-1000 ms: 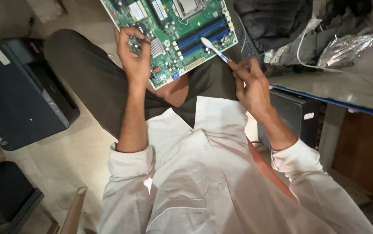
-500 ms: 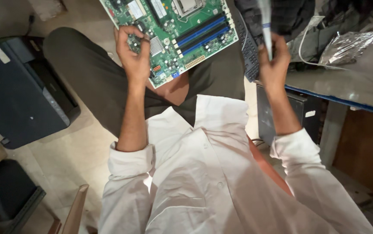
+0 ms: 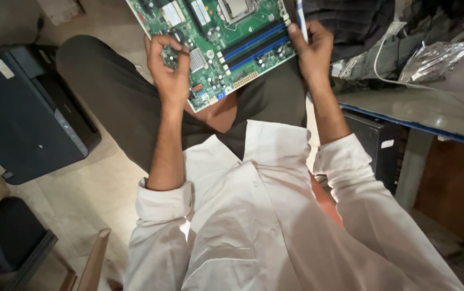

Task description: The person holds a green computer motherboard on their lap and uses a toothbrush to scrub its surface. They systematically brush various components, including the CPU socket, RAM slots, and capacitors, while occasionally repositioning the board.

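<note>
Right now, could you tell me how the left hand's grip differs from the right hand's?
The left hand wraps over the green circuit board's lower left edge, thumb on top; the right hand pinches the board's right edge and also holds a white and blue brush. Both hold the board above the lap.

One green circuit board (image 3: 226, 37), two hands, left (image 3: 170, 75) and right (image 3: 312, 51), one white-blue tool (image 3: 301, 16), one dark printer (image 3: 24, 113), one crumpled clear plastic bag (image 3: 436, 56)

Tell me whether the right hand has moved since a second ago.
Yes. The right hand, gripping a white-and-blue tool, has risen from over the lap to the motherboard's right edge, nearer the cluttered table.
</note>
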Motion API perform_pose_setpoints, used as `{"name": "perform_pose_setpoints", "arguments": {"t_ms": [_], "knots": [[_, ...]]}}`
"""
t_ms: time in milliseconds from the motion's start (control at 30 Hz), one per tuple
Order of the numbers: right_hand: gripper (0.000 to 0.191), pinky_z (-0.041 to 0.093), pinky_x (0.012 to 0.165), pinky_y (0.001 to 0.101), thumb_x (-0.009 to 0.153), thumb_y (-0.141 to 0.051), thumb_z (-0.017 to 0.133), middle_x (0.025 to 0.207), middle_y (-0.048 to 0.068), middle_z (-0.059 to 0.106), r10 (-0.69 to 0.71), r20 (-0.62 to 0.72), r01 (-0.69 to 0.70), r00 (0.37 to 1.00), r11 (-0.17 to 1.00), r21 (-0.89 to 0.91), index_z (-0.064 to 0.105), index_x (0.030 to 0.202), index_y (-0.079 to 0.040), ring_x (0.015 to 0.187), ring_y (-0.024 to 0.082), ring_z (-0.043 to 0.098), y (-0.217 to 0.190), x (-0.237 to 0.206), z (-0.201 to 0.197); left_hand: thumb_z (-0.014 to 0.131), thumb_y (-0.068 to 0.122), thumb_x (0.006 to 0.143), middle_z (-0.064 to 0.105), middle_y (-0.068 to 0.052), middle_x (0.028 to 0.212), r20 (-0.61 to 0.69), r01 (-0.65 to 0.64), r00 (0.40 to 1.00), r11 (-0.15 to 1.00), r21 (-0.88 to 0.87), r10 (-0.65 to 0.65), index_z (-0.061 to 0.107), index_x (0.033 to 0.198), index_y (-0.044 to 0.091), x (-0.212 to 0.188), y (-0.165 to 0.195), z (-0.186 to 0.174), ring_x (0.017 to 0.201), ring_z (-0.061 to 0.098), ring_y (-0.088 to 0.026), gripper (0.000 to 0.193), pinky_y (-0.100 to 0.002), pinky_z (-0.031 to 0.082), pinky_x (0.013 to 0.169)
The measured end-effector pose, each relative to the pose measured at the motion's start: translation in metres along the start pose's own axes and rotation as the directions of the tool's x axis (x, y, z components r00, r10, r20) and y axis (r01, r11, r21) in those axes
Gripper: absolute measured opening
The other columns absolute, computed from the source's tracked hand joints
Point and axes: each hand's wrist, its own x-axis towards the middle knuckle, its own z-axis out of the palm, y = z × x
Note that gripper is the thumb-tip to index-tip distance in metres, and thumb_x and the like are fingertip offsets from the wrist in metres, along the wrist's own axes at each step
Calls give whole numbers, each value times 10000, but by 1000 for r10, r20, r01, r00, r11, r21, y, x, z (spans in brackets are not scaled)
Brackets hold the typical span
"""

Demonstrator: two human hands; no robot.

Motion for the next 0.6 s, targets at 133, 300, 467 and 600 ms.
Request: {"name": "perform_pose_setpoints", "arguments": {"t_ms": [133, 300, 467, 600], "knots": [[282, 394, 615, 251, 1038, -213, 737, 728, -40, 612, 70, -9, -69, 998, 995, 70, 658, 840, -28, 667, 47, 509, 3, 1, -1, 656, -129, 909, 489, -75, 1044, 12, 9, 1000, 1000, -27, -9, 505, 968, 21, 0, 0, 0, 1025, 527, -208, 222, -303, 418, 997], [315, 371, 613, 262, 1051, -235, 730, 731, -33, 603, 41, 18, -43, 999, 992, 117, 649, 828, -28, 659, 55, 490, 5, 4, 2, 649, -135, 876, 497, -78, 1037, -4, 5, 1000, 1000, -9, -5, 505, 955, 18, 1, 0, 1, 1024, 527, -216, 224, -314, 415, 1008], [315, 370, 604, 257, 1047, -239, 719, 727, -35, 612, 83, 12, -84, 996, 990, 111, 660, 831, -17, 655, 46, 497, 0, 6, -3, 657, -131, 880, 500, -79, 1040, 5, -28, 1000, 999, 23, 28, 504, 957, 21, 2, 0, 2, 1027, 536, -219, 229, -316, 419, 1009], [275, 406, 620, 260, 1041, -209, 730, 768, -30, 651, 53, 34, -54, 998, 998, 30, 722, 895, 24, 686, 43, 526, -9, 20, -1, 652, -132, 882, 491, -72, 1032, 13, 6, 1000, 1000, 4, -6, 503, 953, 23, 0, 1, 2, 1012, 534, -211, 227, -306, 419, 992]]}}
